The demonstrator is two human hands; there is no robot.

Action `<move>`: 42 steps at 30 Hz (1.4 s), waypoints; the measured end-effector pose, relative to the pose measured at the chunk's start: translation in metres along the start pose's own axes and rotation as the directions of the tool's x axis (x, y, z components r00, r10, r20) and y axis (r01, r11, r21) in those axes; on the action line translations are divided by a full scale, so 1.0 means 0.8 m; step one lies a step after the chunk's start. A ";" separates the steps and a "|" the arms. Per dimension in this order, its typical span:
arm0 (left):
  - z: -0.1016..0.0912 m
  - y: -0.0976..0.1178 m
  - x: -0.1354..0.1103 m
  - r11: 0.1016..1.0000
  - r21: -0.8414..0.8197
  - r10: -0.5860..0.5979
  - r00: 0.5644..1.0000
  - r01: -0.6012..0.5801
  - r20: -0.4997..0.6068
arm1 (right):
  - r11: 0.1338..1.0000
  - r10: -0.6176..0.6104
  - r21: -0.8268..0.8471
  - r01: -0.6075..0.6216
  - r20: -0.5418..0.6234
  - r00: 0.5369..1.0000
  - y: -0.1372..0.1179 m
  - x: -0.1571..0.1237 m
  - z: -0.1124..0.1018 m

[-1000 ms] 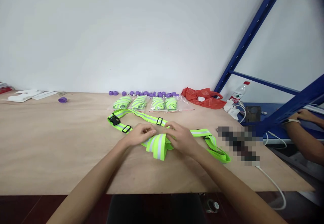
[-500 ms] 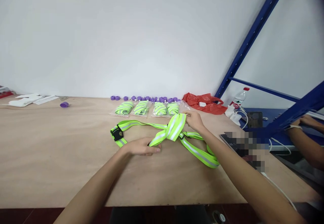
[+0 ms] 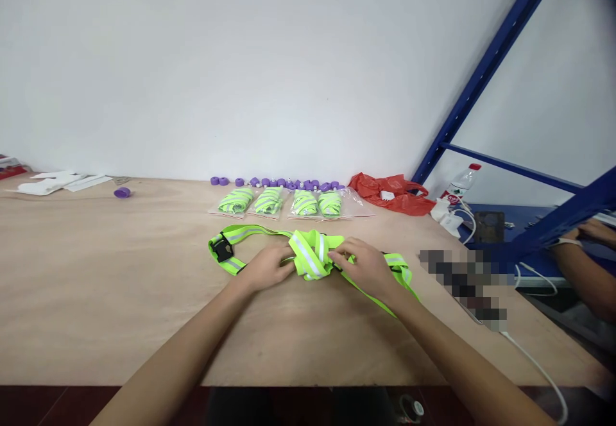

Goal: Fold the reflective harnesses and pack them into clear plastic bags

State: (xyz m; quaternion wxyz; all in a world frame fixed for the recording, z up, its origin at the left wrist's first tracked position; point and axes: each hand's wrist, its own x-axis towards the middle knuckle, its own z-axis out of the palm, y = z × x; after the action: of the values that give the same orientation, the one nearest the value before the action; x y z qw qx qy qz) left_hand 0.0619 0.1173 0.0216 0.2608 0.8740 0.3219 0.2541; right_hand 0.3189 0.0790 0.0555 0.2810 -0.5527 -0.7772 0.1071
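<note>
A neon yellow-green reflective strap (image 3: pixel 308 256) with silver stripes lies on the wooden table, its middle wound into a bundle. My left hand (image 3: pixel 272 267) is closed on the bundle's left side, fingertips partly hidden behind it. At the right side my right hand (image 3: pixel 363 264) grips the strap with bent fingers, thumb against the bundle. A loop with a black buckle (image 3: pixel 222 249) stretches out to the left. More loose strap runs out on the right, partly under my right hand and forearm.
Behind the bundle lie several clear bags (image 3: pixel 268 201) of rolled straps, with purple caps (image 3: pixel 289 184) along the wall. A red plastic bag (image 3: pixel 392 195), white chargers (image 3: pixel 446 217) and a blurred-out item (image 3: pixel 464 285) are at right. Beyond the blue frame shows another person's arm (image 3: pixel 584 272).
My right hand has come down and toward me, folding the raised strap over the bundle. The bundle looks more compact. My left hand has moved slightly up against its side.
</note>
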 end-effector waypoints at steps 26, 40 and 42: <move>0.007 0.029 0.003 0.929 -0.333 -0.154 0.987 0.160 0.043 | 0.071 0.225 0.967 -0.246 0.225 0.948 -0.008 0.011 0.037; 0.024 0.063 0.008 0.986 -0.014 0.166 0.976 -0.166 0.139 | 0.087 0.260 0.979 -0.182 0.154 0.953 -0.015 0.012 0.032; 0.026 0.066 0.009 0.977 0.038 0.206 0.973 -0.211 0.106 | 0.105 0.263 0.980 -0.170 0.137 0.955 -0.016 0.012 0.029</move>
State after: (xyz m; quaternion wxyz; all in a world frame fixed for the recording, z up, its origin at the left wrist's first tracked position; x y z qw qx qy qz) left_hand 0.1015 0.0817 0.0411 0.2271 0.9209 0.2208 0.2272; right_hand 0.2932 0.0864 0.0454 0.5818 -0.3440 -0.4163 0.6082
